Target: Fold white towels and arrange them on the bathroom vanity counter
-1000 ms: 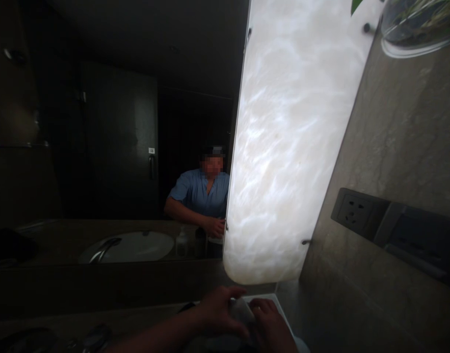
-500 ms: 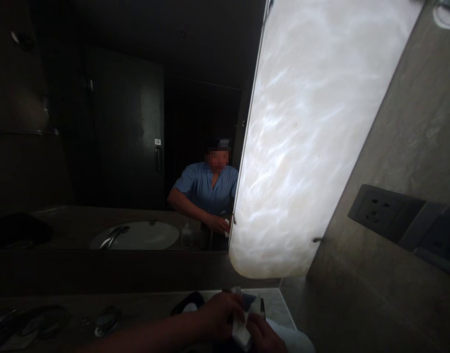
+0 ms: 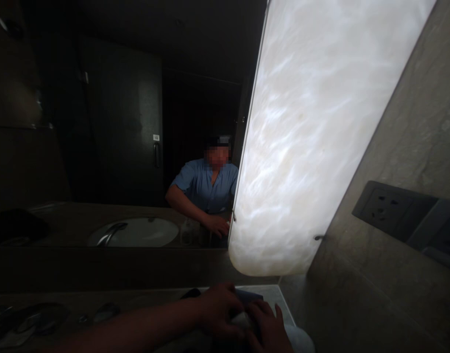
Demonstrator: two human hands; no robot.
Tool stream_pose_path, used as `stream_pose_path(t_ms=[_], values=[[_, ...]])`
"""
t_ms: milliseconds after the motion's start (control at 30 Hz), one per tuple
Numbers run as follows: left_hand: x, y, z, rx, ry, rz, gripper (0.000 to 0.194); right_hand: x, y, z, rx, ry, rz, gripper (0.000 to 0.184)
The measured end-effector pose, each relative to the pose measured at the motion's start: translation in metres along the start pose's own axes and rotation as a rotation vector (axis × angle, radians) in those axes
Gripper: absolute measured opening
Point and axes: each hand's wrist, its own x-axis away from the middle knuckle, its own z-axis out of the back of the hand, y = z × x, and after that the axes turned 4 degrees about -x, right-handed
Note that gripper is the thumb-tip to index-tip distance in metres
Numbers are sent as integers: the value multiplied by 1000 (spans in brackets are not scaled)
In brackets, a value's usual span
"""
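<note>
Below the glowing marble light panel [image 3: 305, 137], the left hand [image 3: 219, 311] is curled closed around a pale cloth [image 3: 240, 319], which is mostly hidden. The right hand [image 3: 265, 326] presses against the cloth from the other side, fingers partly spread, though whether it grips is unclear. A dark flat object [image 3: 249, 295] lies just behind the hands, on the stone counter [image 3: 273, 300]. A wall socket [image 3: 381, 211] sits right of the panel.

A stone vanity counter [image 3: 269, 295] carries a chrome faucet [image 3: 107, 312] and dark item [image 3: 191, 293]
</note>
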Motion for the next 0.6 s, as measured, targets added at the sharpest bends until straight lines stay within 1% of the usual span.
stream_pose_path(t_ms=[67,100,133,167,233,300,367,533,600], values=[[-2,-5,-7,94,71,167,30,-1,15,-10,-167,98,-28,63],[-3,-7,-12,97,91,248,26,-2,22,-17,-242,140,-28,65],[-4,-9,-16,99,102,316,22,-3,28,-24,-303,184,-26,62],[-5,-11,-20,93,109,356,23,-4,32,-31,-346,227,-29,57],[-9,-13,-26,70,129,380,27,-8,37,-40,-381,289,-56,49],[-12,-13,-28,38,142,390,30,-11,37,-44,-361,308,-71,47],[-14,-12,-28,5,147,374,31,-12,33,-45,-334,339,-75,46],[-10,-14,-30,-22,167,320,30,-9,18,-44,-323,503,-83,46],[-8,-14,-33,-19,174,317,32,-8,11,-42,-289,504,-85,47]])
